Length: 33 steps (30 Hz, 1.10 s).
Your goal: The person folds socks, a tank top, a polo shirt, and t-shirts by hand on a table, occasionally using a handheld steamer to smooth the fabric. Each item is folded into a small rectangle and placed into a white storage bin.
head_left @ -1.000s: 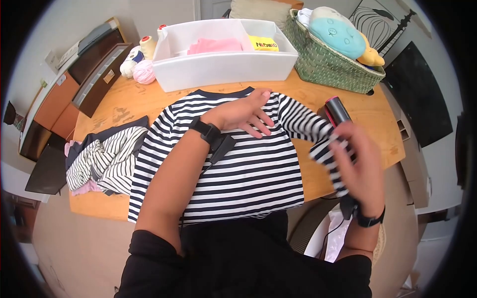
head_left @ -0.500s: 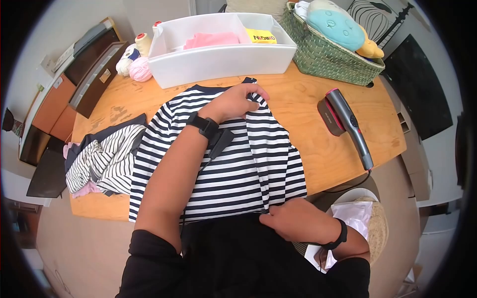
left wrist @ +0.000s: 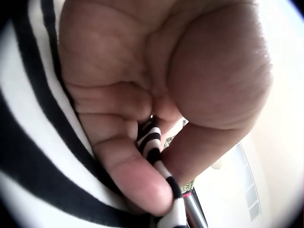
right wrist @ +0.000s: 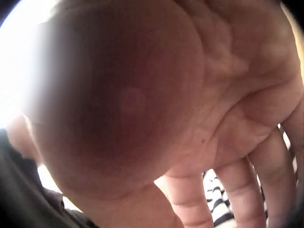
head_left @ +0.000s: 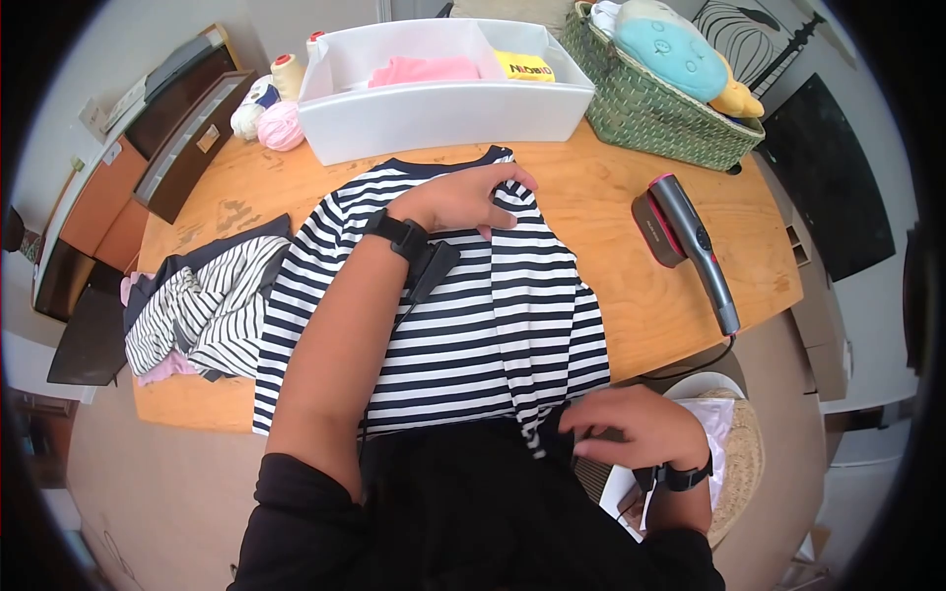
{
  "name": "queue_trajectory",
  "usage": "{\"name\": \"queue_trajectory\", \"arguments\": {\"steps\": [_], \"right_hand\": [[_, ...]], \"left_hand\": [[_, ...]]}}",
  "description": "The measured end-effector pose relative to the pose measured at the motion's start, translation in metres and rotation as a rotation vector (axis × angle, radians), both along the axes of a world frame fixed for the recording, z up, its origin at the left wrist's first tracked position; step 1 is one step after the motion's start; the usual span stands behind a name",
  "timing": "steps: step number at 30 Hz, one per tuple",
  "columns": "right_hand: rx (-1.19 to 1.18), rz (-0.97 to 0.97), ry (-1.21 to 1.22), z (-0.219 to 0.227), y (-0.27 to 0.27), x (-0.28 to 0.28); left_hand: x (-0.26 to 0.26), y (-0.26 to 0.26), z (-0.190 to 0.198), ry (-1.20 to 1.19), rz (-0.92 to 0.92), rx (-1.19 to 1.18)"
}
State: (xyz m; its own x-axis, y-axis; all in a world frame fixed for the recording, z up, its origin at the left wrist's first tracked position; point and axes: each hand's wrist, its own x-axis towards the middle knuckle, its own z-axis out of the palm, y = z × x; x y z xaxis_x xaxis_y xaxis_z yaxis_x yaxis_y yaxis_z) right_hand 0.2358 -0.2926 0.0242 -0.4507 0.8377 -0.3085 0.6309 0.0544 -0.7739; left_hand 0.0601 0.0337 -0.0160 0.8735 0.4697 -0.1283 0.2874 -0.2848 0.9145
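A navy-and-white striped long-sleeved shirt lies spread on the table in the head view. Its right-hand sleeve is folded in over the body and runs down to the near hem. At the shoulder fold, my left hand pinches the cloth; the left wrist view shows a striped ridge between thumb and fingers. My right hand is off the table's near edge, just right of the sleeve's lower end, its fingers loosely bent. Between its spread fingers in the right wrist view, striped cloth shows behind.
A handheld steamer with a cord lies on the right of the table. Behind stand a white divided bin and a green woven basket with plush toys. Crumpled striped clothes lie left; yarn balls sit at the back left.
The right hand carried the sleeve from out at the right, in over the shirt's body, then let go and moved right. The left hand went from lying flat to pinching the shoulder.
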Motion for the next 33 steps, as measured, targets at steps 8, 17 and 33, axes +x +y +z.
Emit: {"name": "queue_trajectory", "arguments": {"steps": [8,17,33], "right_hand": [[0.037,-0.531,-0.013,-0.030,-0.012,-0.050],[0.205,-0.653,-0.186,-0.053,-0.031,-0.066],[0.552,-0.807,-0.033,-0.069,-0.039,-0.033]], "left_hand": [[-0.001,0.001,-0.003,-0.026,-0.005,-0.028],[-0.002,0.000,-0.002,-0.019,0.008,-0.047],[0.002,0.008,-0.015,-0.126,0.091,-0.271]]}}
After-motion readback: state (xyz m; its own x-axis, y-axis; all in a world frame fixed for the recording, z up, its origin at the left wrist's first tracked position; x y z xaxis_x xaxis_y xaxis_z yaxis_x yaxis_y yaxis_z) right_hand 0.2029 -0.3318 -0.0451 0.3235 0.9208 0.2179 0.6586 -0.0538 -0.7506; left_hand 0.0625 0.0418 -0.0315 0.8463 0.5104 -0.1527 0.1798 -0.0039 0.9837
